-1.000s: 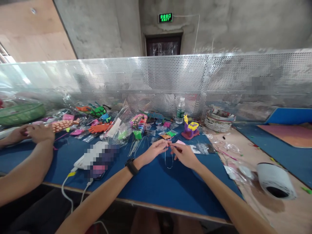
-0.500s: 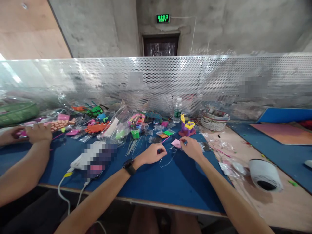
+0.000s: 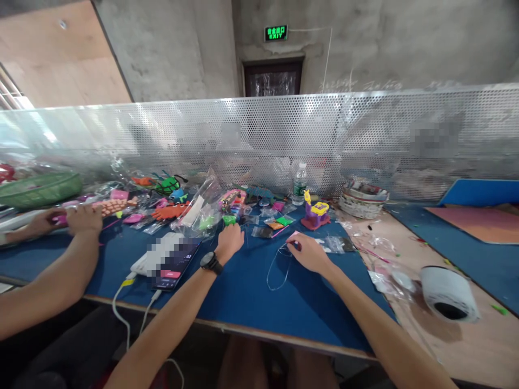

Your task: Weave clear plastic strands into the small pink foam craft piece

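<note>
The right hand (image 3: 308,253) rests on the blue counter (image 3: 251,302) just right of centre, its fingers pinched on the top end of a thin clear loop of wire (image 3: 278,270). The loop trails from that pinch toward 6 o'clock and lies flat on the mat, well clear of the near edge. The left hand (image 3: 230,240) has reached toward 12 o'clock, apart from the wire, and sits loosely curled over a bundle of thin strands (image 3: 245,237) beside a small green bead bag (image 3: 229,220). Whether it grips anything there, I cannot tell.

The wire looks very light and springy rather than limp: it keeps an open oval instead of collapsing. It is probably slick and hard to see against the mat, so it would likely slip from a loose hold or spring away if let go. The best hold seems to be a fingertip pinch near an end, as the right hand has it, since bending it hard could leave a kink.

At 10 o'clock from the loop lies a phone (image 3: 174,263) with cables. At 12 o'clock stand a purple toy (image 3: 316,215) and a water bottle (image 3: 300,183). At 9 o'clock another person's hands (image 3: 83,219) work at their own pieces.
</note>
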A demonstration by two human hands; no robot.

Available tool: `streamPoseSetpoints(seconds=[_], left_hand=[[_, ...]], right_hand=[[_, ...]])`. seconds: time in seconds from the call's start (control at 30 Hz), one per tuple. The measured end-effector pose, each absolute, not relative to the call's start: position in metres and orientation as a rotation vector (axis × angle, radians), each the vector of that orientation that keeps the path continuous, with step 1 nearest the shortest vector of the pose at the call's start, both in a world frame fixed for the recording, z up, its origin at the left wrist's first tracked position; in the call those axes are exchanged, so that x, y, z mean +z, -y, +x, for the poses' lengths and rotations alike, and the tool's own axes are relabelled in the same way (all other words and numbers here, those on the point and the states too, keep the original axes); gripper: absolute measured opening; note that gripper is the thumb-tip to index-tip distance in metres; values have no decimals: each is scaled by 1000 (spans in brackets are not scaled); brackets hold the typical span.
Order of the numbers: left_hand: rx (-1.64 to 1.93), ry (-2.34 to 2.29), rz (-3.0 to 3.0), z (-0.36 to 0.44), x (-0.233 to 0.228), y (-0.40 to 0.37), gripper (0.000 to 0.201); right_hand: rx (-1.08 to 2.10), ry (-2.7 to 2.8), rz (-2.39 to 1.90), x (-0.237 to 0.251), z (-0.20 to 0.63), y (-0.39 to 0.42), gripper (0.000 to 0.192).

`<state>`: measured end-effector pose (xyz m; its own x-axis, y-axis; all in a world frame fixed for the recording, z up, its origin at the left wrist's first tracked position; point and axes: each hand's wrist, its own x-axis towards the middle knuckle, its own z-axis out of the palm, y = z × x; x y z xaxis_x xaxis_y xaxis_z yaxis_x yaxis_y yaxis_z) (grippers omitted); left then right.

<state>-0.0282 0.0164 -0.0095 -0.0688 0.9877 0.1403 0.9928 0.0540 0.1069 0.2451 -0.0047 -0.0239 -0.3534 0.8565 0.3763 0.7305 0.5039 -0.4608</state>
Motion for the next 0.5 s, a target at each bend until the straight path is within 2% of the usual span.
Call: streamPoseSetpoints(seconds=[0.2, 0.5], left_hand=[[-286, 2230, -2165, -11, -14, -18, 36], [-162, 2308, -2179, -24, -7, -18, 32]], right_hand=[[294, 2154, -1304, -21, 246, 5, 18], [294, 2184, -1282, -20, 243, 6, 19]])
